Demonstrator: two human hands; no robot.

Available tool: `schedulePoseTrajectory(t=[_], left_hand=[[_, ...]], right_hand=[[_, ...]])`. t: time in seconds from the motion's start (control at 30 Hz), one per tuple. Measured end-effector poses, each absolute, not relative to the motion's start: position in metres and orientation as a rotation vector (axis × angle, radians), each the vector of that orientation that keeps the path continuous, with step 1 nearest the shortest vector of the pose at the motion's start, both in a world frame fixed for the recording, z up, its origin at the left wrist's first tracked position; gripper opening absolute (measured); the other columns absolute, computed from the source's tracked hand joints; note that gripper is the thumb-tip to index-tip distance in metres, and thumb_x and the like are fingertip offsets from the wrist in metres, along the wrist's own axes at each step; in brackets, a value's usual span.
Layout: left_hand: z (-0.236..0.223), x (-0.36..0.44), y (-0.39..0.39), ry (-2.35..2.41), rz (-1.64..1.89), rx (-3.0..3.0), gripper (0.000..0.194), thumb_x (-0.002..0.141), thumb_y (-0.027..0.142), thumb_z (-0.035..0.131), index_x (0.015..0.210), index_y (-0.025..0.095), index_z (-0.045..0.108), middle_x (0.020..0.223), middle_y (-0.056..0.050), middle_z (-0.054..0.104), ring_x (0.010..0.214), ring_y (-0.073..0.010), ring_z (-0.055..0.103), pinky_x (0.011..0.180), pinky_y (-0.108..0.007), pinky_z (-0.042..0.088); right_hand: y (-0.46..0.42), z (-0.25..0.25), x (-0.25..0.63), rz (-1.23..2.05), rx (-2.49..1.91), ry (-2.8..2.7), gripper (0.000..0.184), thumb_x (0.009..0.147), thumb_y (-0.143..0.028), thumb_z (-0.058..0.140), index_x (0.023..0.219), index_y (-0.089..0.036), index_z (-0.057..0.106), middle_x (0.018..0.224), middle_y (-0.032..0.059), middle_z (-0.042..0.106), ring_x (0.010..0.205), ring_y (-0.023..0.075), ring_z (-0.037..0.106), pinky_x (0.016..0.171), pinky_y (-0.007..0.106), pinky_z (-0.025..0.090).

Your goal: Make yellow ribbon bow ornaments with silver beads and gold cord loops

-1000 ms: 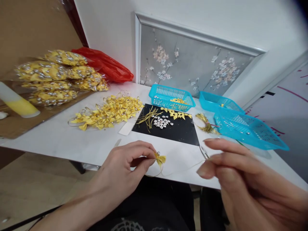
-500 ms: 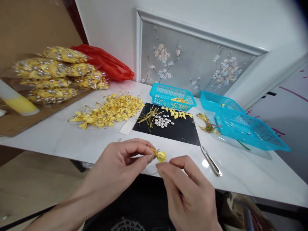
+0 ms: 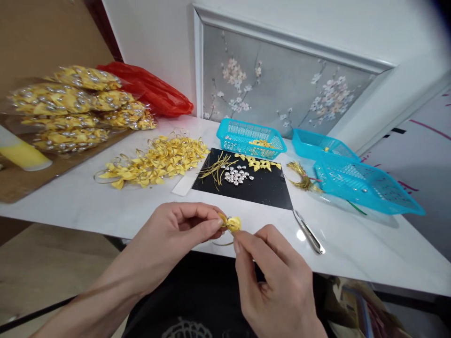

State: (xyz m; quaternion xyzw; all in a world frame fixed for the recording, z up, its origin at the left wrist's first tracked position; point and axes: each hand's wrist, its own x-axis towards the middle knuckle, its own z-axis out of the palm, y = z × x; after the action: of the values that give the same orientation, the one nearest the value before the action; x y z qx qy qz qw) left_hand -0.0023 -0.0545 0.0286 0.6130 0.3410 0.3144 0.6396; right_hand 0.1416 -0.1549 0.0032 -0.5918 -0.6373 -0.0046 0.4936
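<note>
A small yellow ribbon bow (image 3: 234, 223) with a silvery bead at its middle is pinched between the thumb and fingertips of my left hand (image 3: 188, 225), above the table's front edge. My right hand (image 3: 273, 277) is closed at the bow's lower right side, its thumb and forefinger pinching a thin gold tie. Part of this gold tie (image 3: 222, 243) curves below the bow between both hands. My fingertips hide where the tie meets the bow.
A black mat (image 3: 253, 192) bears silver beads (image 3: 237, 175), gold ties (image 3: 216, 166) and yellow bows (image 3: 260, 163). Finished-looking bows (image 3: 158, 162) are heaped left. A cutter knife (image 3: 309, 233) lies right. Behind stand blue baskets (image 3: 253, 124) and bagged bows (image 3: 52, 101).
My right fingertips have moved up against the bow, closing the small gap beside it. The left hand keeps its pinch, and the whole view has shifted slightly.
</note>
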Motion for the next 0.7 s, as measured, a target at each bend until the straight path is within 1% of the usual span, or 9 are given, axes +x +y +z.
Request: schedulePoseTrajectory(t=[0.27,0.5,0.6,0.7], left_hand=[[0.0294,-0.0012,-0.0547,0.770,0.691,1.379,0.012,0.084,0.027,0.072,0.075,0.020,0.075,0.078,0.001,0.072,0.072,-0.0090,0.061,0.068,-0.015,0.050],[0.0287,-0.0004,-0.0557,0.814,0.696,1.415,0.012,0.081,0.030,0.074,0.076,0.020,0.075,0.081,0.000,0.072,0.075,-0.0116,0.061,0.069,-0.019,0.050],[0.0293,0.0005,-0.0550,0.820,0.686,1.430,0.011,0.080,0.030,0.075,0.077,0.020,0.076,0.081,0.000,0.073,0.075,-0.0126,0.061,0.069,-0.020,0.050],[0.0297,0.0010,-0.0537,0.821,0.650,1.409,0.011,0.079,0.030,0.076,0.077,0.020,0.076,0.080,-0.001,0.072,0.075,-0.0129,0.060,0.070,-0.021,0.050]], right_hand=[[-0.1529,0.0032,0.1407,-0.002,-1.449,-1.551,0.022,0.090,-0.006,0.050,0.095,-0.014,0.069,0.072,0.0036,0.049,0.062,0.0144,0.047,0.056,0.028,0.043],[-0.1524,0.0026,0.1388,-0.030,-1.437,-1.517,0.020,0.088,-0.005,0.051,0.088,-0.015,0.068,0.069,0.0018,0.046,0.059,0.0136,0.045,0.051,0.027,0.038],[-0.1521,0.0031,0.1394,-0.034,-1.427,-1.537,0.019,0.088,-0.004,0.051,0.089,-0.014,0.068,0.070,0.0025,0.047,0.059,0.0138,0.045,0.051,0.027,0.040],[-0.1511,0.0038,0.1410,-0.073,-1.421,-1.579,0.019,0.090,-0.004,0.050,0.094,-0.012,0.067,0.070,0.0034,0.048,0.059,0.0144,0.046,0.052,0.027,0.043]])
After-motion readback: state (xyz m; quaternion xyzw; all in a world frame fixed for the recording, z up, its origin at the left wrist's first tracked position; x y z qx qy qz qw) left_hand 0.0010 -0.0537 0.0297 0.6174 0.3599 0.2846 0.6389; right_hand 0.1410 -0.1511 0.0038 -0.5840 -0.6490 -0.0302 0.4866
